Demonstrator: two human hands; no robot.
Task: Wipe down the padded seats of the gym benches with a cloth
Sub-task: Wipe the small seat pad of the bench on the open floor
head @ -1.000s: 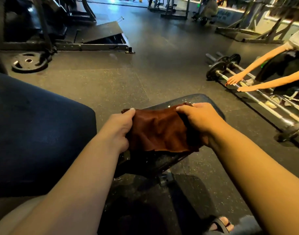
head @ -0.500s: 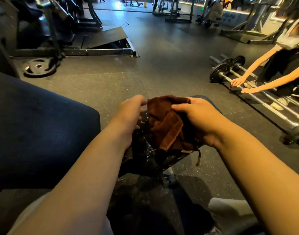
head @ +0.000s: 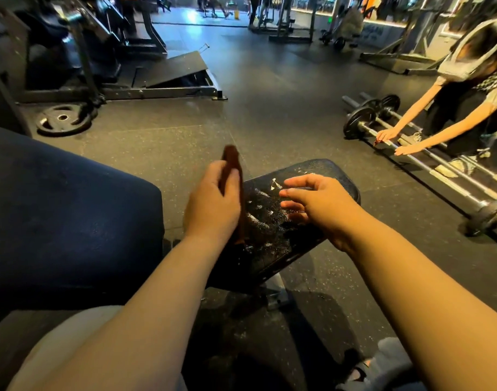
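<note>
A small black padded bench seat [head: 330, 176] lies in front of me, its surface worn and flecked with wet, shiny patches. My left hand [head: 213, 201] grips the brown cloth [head: 232, 160], bunched into a narrow upright strip at the seat's left edge. My right hand [head: 317, 204] hovers just above the middle of the seat with fingers spread and nothing in it. A large dark blue pad [head: 67, 221] fills the left side.
A person at the right bends over barbells [head: 427, 162] lying on the rubber floor. A weight plate [head: 62, 119] and a black machine frame [head: 157, 80] stand at the back left. My sandalled foot [head: 363, 373] shows at the bottom.
The cloth was spread over the seat under both hands. It got bunched up; now my left hand alone holds it at the left edge, and my right hand has let go and opened.
</note>
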